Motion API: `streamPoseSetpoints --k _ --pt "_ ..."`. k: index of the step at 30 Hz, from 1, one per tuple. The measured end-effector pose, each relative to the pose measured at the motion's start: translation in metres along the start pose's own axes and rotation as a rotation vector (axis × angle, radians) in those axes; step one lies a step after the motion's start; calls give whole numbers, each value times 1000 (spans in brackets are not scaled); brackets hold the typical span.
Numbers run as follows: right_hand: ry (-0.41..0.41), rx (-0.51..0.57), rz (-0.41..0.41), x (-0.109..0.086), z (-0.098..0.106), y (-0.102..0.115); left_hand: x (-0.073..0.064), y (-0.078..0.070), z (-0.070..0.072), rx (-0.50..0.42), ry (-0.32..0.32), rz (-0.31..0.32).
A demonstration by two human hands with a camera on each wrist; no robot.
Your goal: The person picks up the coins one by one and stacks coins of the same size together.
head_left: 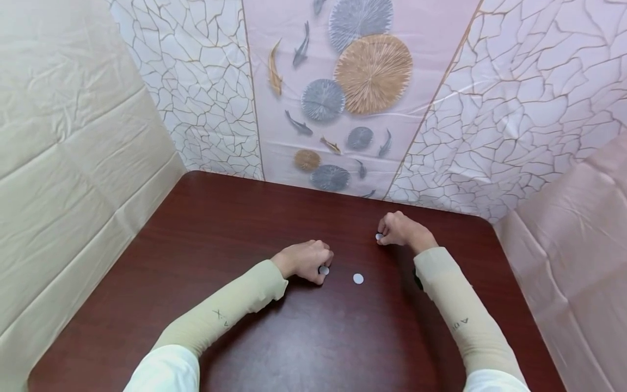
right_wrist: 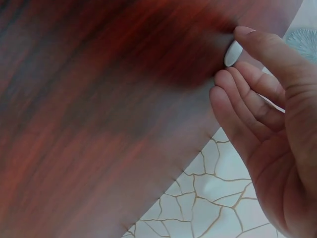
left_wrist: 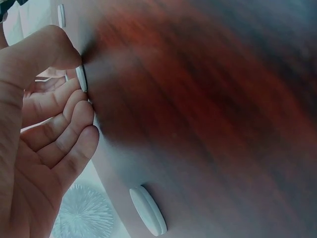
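Note:
My left hand (head_left: 306,261) is low over the brown table, its thumb and fingertips at the edges of a small white disc (head_left: 324,270). In the left wrist view that disc (left_wrist: 81,78) shows edge-on between thumb and fingers, at the tabletop. Farther right and back, my right hand (head_left: 399,228) pinches another white disc (head_left: 379,236), which the right wrist view shows between thumb and forefinger (right_wrist: 233,53). One loose white disc (head_left: 358,279) lies flat between the hands. A disc (left_wrist: 148,210) also lies on the table near the left hand's outer side; the head view does not show it.
The dark red-brown table (head_left: 235,218) has rounded far corners. A patterned cloth backdrop (head_left: 323,147) hangs along its far edge, with plain cloth walls at the left (head_left: 73,163) and right (head_left: 578,245).

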State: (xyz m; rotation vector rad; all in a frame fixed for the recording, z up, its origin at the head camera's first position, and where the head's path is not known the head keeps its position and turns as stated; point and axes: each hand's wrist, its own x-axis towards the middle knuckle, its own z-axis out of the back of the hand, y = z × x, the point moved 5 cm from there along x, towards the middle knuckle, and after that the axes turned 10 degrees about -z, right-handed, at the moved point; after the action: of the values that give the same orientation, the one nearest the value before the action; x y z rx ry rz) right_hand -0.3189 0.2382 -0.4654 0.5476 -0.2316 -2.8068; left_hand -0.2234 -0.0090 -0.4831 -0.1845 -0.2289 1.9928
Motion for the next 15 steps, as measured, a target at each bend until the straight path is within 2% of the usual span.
streamPoseSetpoints --k 10,15 --pt "18 12 -30 9 1 -2 0 0 -1 10 -1 -9" --pt "-20 -32 -48 15 -2 -3 -1 1 -1 7 -10 -15"
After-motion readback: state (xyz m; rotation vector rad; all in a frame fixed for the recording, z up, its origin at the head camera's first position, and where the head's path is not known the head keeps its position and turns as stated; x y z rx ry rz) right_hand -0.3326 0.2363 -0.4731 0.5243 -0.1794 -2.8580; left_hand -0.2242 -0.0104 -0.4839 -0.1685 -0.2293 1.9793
